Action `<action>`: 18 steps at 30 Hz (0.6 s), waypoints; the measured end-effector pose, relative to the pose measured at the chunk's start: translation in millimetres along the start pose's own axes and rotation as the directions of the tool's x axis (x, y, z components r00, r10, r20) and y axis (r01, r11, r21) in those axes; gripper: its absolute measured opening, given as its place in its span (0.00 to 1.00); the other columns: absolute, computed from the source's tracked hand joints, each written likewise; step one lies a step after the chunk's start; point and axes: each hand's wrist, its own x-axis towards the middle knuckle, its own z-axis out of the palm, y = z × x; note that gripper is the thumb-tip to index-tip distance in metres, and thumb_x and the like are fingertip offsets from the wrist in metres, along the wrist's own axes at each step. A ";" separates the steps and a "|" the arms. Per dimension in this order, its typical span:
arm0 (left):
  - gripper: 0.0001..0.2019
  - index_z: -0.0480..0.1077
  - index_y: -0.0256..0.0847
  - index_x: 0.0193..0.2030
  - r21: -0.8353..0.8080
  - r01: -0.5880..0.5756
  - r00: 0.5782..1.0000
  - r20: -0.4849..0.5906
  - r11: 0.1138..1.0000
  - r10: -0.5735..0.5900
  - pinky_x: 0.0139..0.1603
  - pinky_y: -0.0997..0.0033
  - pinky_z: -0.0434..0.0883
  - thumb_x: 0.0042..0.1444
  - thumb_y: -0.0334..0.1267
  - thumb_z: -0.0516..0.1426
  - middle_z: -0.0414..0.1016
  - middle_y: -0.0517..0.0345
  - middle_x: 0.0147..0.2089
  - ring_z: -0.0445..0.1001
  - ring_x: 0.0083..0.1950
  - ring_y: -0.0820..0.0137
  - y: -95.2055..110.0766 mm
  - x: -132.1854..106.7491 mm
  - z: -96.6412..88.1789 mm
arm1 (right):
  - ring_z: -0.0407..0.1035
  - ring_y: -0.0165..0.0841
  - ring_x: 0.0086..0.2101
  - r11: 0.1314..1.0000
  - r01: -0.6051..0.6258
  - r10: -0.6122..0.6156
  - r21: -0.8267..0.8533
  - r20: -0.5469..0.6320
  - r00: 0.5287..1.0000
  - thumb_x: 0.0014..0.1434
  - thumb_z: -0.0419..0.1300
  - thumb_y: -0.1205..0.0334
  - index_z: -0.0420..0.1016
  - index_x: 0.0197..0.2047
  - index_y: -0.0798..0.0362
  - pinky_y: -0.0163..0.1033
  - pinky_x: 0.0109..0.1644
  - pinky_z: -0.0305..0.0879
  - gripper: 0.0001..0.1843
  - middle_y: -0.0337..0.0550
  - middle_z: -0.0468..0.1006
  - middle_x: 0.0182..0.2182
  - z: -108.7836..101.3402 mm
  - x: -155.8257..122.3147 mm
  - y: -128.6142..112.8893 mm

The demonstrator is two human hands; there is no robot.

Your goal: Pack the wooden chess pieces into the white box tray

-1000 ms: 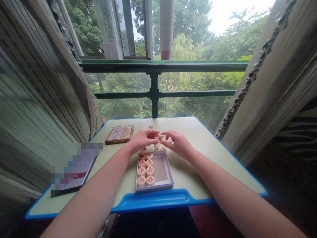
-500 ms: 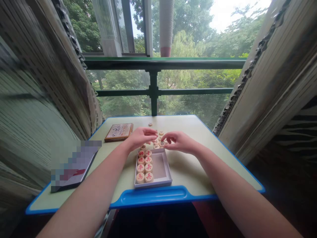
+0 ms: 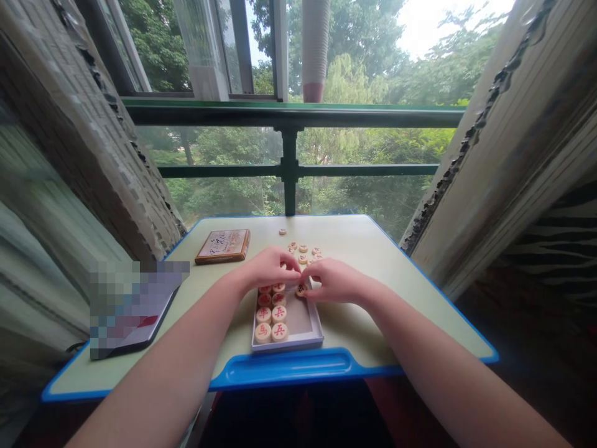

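Observation:
My right hand (image 3: 333, 281) pinches a round wooden Chinese chess piece (image 3: 301, 290) with a dark character, over the right-hand column of a shallow white box (image 3: 298, 323). My left hand (image 3: 268, 266) hovers above the box's far left part. Its fingers curl toward the thumb, and the tips meet those of my right hand; anything between them is hidden. Red-lettered chess pieces (image 3: 279, 313) fill two columns at the box's left side, the far ones partly covered by my left hand. Several loose pieces (image 3: 303, 247) lie on the table beyond my hands.
A single chess piece (image 3: 282, 231) lies near the table's far edge. On the left are a flat brown-edged box (image 3: 222, 246) and a dark-edged, partly pixelated flat object (image 3: 153, 311). The table (image 3: 373, 323) has a blue rim and a blue front groove (image 3: 289, 368).
My right hand has come nearer and left from the loose pieces to above the box, holding a dark-lettered piece. My left hand has moved slightly nearer and right, its fingers now curled.

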 end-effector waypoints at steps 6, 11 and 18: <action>0.12 0.78 0.36 0.32 -0.021 -0.004 1.000 -0.022 1.000 0.003 0.33 0.74 0.66 0.46 0.39 0.56 0.77 0.54 0.31 0.72 0.34 0.68 -1.2 0.3 -1.4 | 0.60 0.26 0.21 0.996 -0.030 0.031 -0.081 0.013 0.999 0.49 0.60 0.56 0.79 0.37 0.47 0.32 0.25 0.49 0.12 0.37 0.72 0.21 -0.1 -1.3 -4.2; 0.13 0.77 0.35 0.33 -0.053 0.050 0.994 -0.094 0.997 -0.055 0.33 0.74 0.66 0.46 0.39 0.55 0.78 0.54 0.32 0.73 0.33 0.68 -11.4 4.4 0.9 | 0.62 0.27 0.23 0.994 -0.075 0.075 -0.077 0.002 0.997 0.47 0.61 0.55 0.79 0.36 0.48 0.32 0.26 0.51 0.12 0.37 0.74 0.23 -1.2 -1.1 -8.6; 0.12 0.77 0.35 0.31 0.034 0.062 0.991 -0.122 0.997 -0.058 0.33 0.74 0.65 0.45 0.37 0.54 0.77 0.55 0.30 0.71 0.31 0.69 -16.3 4.8 2.7 | 0.66 0.30 0.28 0.987 -0.105 0.101 -0.124 -0.037 0.994 0.47 0.61 0.55 0.78 0.34 0.48 0.33 0.29 0.55 0.10 0.39 0.77 0.28 4.9 1.7 -11.5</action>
